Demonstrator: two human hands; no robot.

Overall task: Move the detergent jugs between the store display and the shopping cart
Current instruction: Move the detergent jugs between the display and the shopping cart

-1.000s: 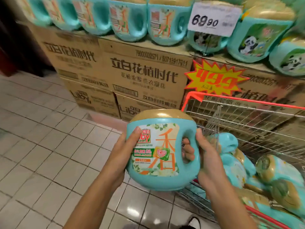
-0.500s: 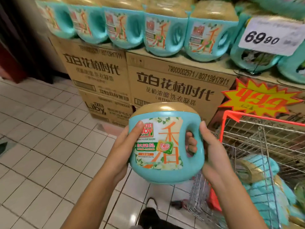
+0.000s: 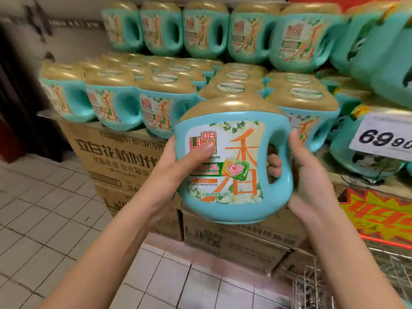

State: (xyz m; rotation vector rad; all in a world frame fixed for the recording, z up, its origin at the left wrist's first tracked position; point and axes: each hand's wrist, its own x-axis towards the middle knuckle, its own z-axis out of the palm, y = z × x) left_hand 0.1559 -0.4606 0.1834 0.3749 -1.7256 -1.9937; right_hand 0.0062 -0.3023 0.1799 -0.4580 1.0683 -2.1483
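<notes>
Item: jug [image 3: 231, 168], teal with a gold lid, label facing me. I am holding it upright in the air in front of the display [image 3: 169, 97], its lid level with the front row of stacked jugs.

Left hand [image 3: 176, 168]: I am pressing it against the jug's left side, thumb lying across the label, fingers wrapping behind out of sight. Clamped on the jug.

Right hand [image 3: 310, 181]: I am gripping the jug's handle, fingers [image 3: 274, 163] threading through the handle opening, palm cupping the outside of the handle. Clamped on the jug.

Display: rows of matching jugs are standing behind the jug, a lower tier directly behind its lid and an upper tier above that. They are resting on brown cartons [image 3: 120, 161] printed with dark characters, stacked behind and below the jug.

Price tag [image 3: 385, 134]: white, reading 69.90, hanging to the right of the jug.

Sale sign [image 3: 379, 217]: orange and yellow starburst, sitting below and right of the jug.

Cart [image 3: 316, 288]: wire corner showing below and right of the jug.

Floor [image 3: 44, 208]: pale tiles lying below and left of the jug.
</notes>
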